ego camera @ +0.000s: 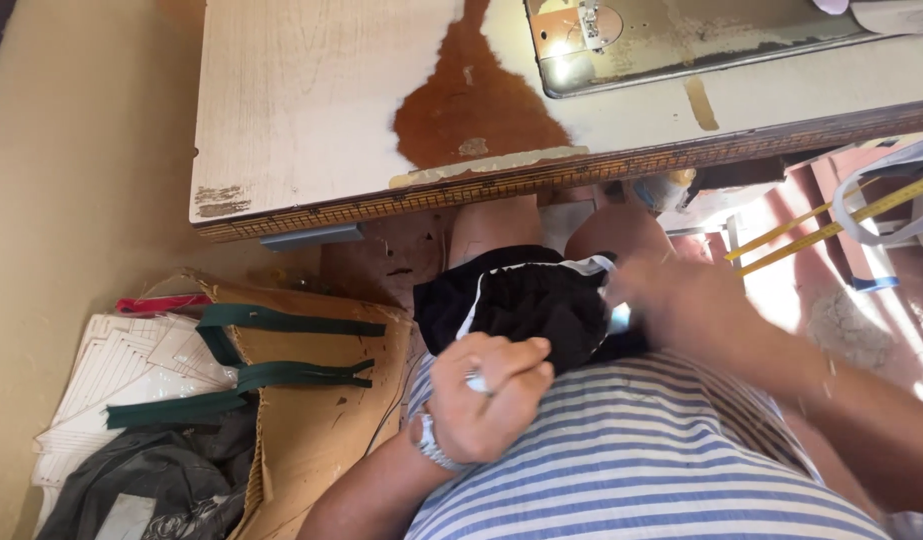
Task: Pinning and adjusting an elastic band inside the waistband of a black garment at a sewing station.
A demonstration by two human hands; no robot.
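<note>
One black garment (526,300) with white trim, soft and crumpled, lies on the person's lap below the front edge of the worn wooden bench (311,100). The left hand (486,395) has fingers closed on its near edge. The right hand (651,290) is blurred; its fingers touch the cloth, grip unclear. Two green zippers (281,350) lie on cardboard (321,430) at the left.

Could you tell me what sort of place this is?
Probably a sewing workshop: a sewing machine set in a worn table, green zippers on cardboard, and a yellow measuring tape.
</note>
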